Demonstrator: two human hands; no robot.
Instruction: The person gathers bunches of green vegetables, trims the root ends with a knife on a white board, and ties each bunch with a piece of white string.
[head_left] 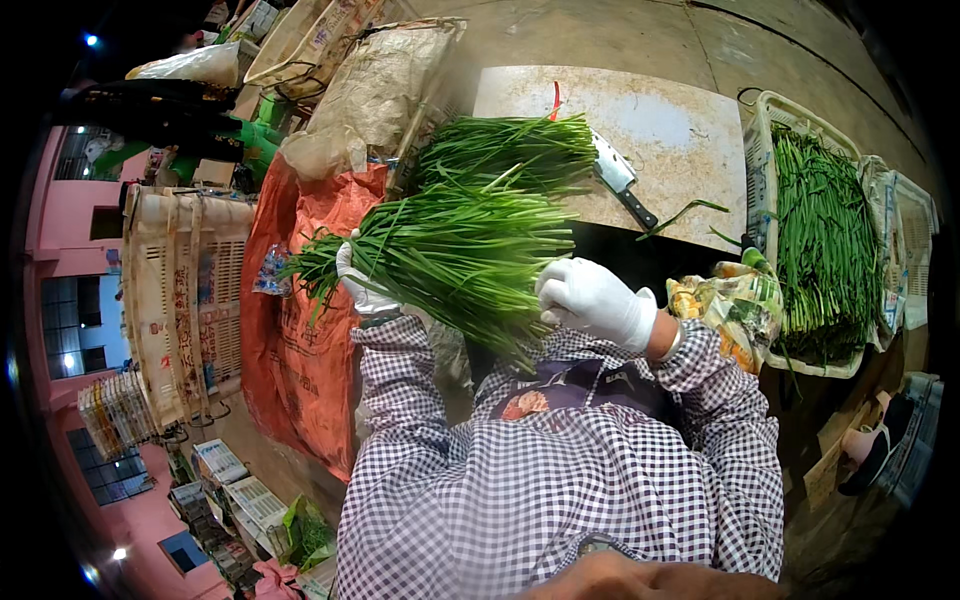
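Green stalk bundle point(460, 240), held before the torso point(560, 480): I log the left hand point(368, 295), fingers clamped round its narrower end, presumably keeping stalks together. Right hand point(600, 305) at the spread ends; I cannot tell whether its curled fingers grip any. Knife point(617, 174) on table point(690, 150), likely parked within reach.

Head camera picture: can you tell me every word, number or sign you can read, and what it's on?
Nothing reads clearly enough to quote.
Orange-red sack: dark print, creased and blurred.
Large pale crate at left: reddish lettering, too blurred.
Crate at upper left: reddish marks, too small.
Knife blade: dark marks, too tiny.
Dark waist cloth: pale mark, too small.
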